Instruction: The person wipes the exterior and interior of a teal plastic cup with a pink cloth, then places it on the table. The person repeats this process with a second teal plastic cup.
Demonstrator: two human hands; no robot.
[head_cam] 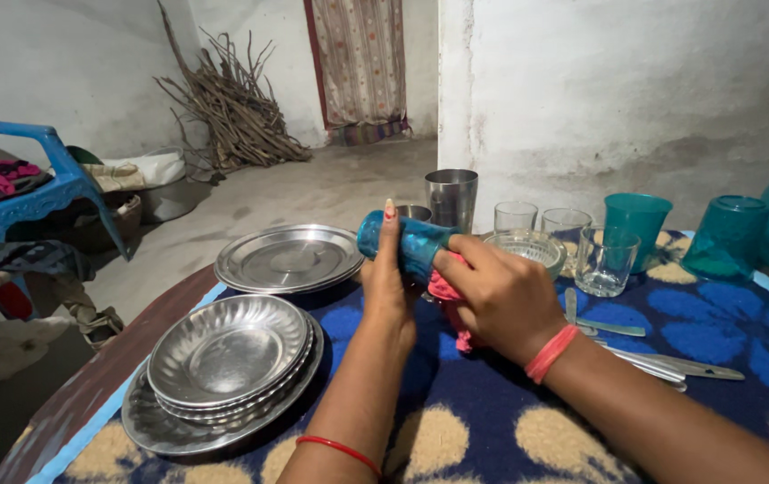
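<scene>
My left hand [386, 278] grips a teal glass tumbler [407, 240] held on its side above the table. My right hand [501, 296] presses a pink cloth [445, 291] against the tumbler's open end; the cloth hangs down below my fingers. Both wrists wear a red thread band. Under my hands lies a blue and beige patterned cloth [725, 332] that covers the table.
Stacked steel plates [228, 354] and a flat steel plate [289, 258] sit at left. Behind are a steel tumbler [451, 199], clear glasses [605, 260], a glass bowl [528, 246] and teal tumblers [637, 222]. Steel spoons [644, 361] lie at right. A blue chair [35, 193] stands at left.
</scene>
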